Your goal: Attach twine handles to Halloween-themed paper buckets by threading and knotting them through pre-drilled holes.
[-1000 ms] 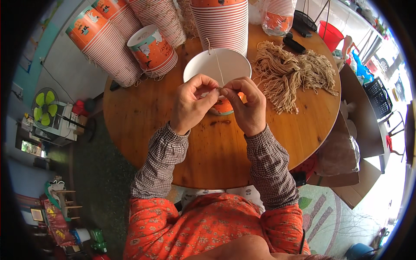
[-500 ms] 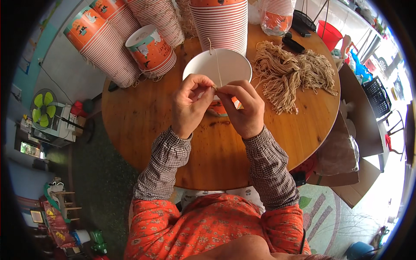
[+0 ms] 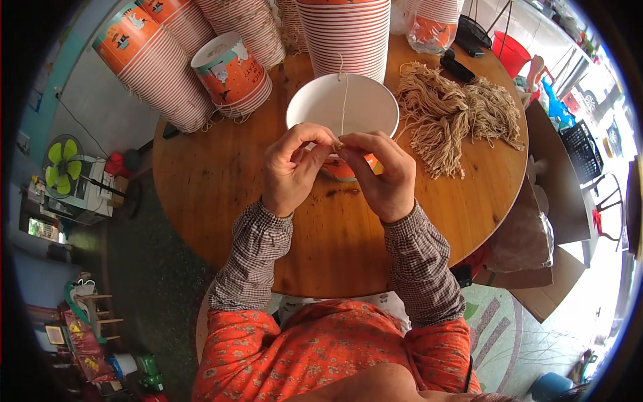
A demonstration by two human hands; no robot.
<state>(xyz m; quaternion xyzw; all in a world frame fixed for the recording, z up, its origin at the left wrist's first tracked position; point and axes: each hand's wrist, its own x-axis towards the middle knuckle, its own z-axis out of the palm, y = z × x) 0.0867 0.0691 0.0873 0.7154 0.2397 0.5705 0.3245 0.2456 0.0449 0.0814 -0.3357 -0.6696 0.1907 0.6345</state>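
Here, both hands meet over the cup [image 3: 342, 107] at the desk's [image 3: 221, 194] centre; left hand [image 3: 289, 171] and right hand [image 3: 382, 174] pinch a string [image 3: 343, 100] running toward 12 o'clock; strings pile [image 3: 455, 114] at 2 o'clock

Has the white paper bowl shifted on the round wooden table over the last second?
No. The white paper bowl sits at the same spot, just in front of the tall stack of striped paper cups.
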